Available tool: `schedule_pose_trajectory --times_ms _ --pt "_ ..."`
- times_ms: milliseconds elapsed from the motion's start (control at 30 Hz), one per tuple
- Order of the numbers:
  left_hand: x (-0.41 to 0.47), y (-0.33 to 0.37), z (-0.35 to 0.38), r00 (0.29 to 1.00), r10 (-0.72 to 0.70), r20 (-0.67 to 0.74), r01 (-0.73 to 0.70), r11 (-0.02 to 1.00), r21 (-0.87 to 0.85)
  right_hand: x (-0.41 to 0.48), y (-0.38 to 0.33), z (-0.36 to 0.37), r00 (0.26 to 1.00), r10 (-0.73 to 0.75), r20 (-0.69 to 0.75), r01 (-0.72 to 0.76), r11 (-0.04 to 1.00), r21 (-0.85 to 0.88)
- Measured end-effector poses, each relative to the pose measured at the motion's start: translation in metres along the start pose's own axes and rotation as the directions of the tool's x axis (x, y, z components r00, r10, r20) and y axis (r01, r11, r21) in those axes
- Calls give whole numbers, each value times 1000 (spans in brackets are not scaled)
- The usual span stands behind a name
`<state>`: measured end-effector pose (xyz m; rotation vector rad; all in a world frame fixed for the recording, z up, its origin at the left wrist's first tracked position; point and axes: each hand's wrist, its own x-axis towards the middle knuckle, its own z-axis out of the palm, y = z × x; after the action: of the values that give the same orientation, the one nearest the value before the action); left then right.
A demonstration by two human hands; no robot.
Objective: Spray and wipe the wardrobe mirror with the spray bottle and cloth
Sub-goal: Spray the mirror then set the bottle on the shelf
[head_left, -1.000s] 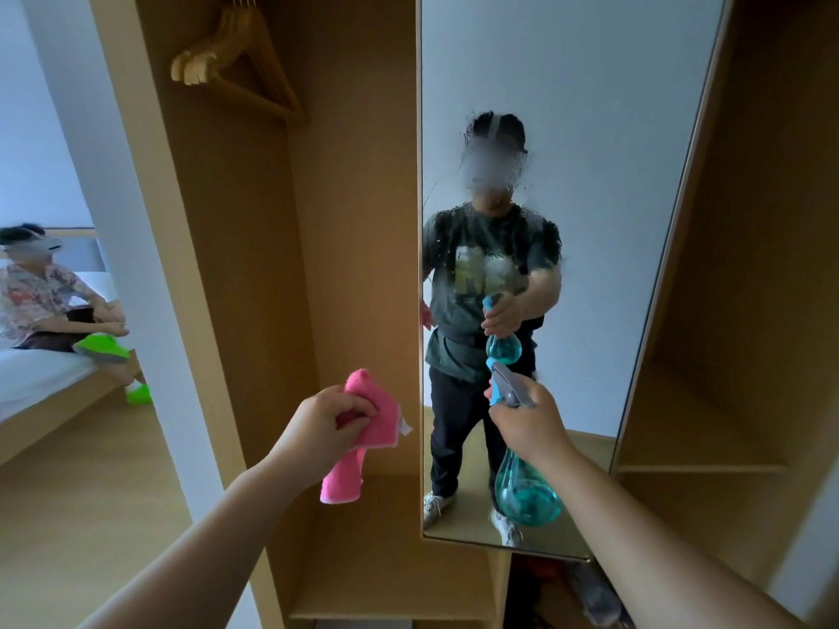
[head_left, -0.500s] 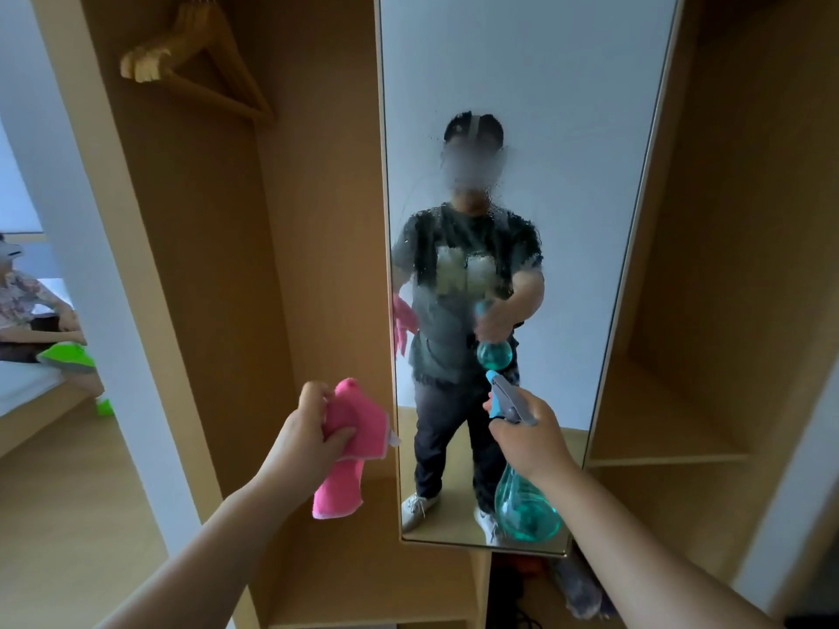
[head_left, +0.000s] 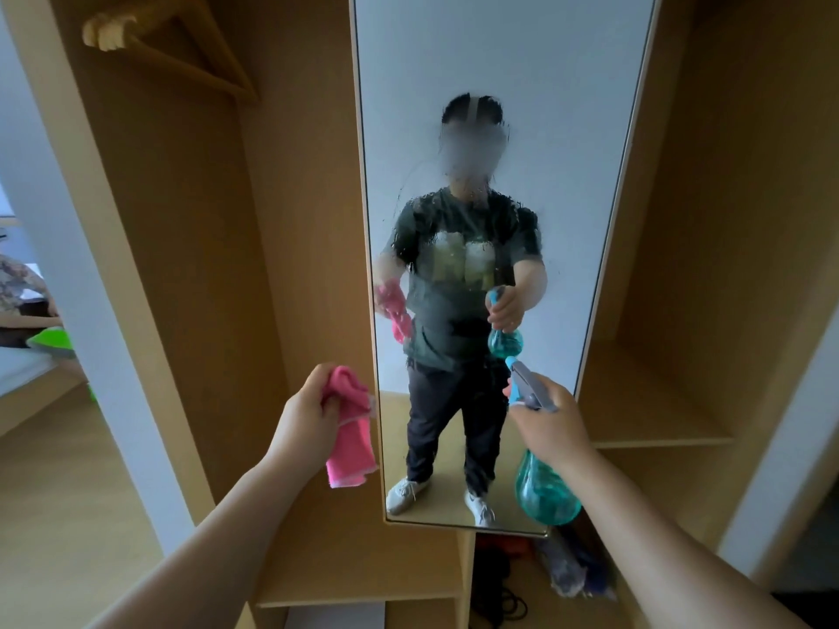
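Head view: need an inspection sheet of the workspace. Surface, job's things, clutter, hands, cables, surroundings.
Surface: mirror upright on the wardrobe; droplets and runs across its middle, upper part looks dry.
Job's things: pink cloth hangs bunched, off the glass; teal spray bottle nozzle aimed at the mirror.
Clutter: dark jumbled items in the compartment under the mirror, unclear what.
Hands: left hand grips the cloth; right hand holds the bottle's neck and trigger.
Cables: black cord coiled on the bottom shelf.
Surroundings: wooden hangers top left; a bed with a seated person at far left.
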<state>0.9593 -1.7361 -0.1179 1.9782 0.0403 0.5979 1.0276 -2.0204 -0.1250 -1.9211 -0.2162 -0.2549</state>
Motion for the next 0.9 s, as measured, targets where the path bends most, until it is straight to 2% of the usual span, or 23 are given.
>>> schedule_pose_trajectory --times_ms 233,467,633,800,900 --pt "4 1 1 999 14 32 -16 998 68 2 13 -8 1000 -1 -27 1 1000 -8" --pt "6 6 3 989 20 143 -24 999 24 0 21 -28 990 58 -125 -50 997 65" --pt "7 4 3 967 6 255 -47 987 156 -1 27 -45 979 73 -190 -60 996 73" --pt "3 2 11 985 58 162 -82 986 143 -4 34 -54 976 141 -168 -123 986 117" --pt "1 1 14 985 68 156 -87 989 118 -7 36 -58 975 135 -175 -120 988 95"
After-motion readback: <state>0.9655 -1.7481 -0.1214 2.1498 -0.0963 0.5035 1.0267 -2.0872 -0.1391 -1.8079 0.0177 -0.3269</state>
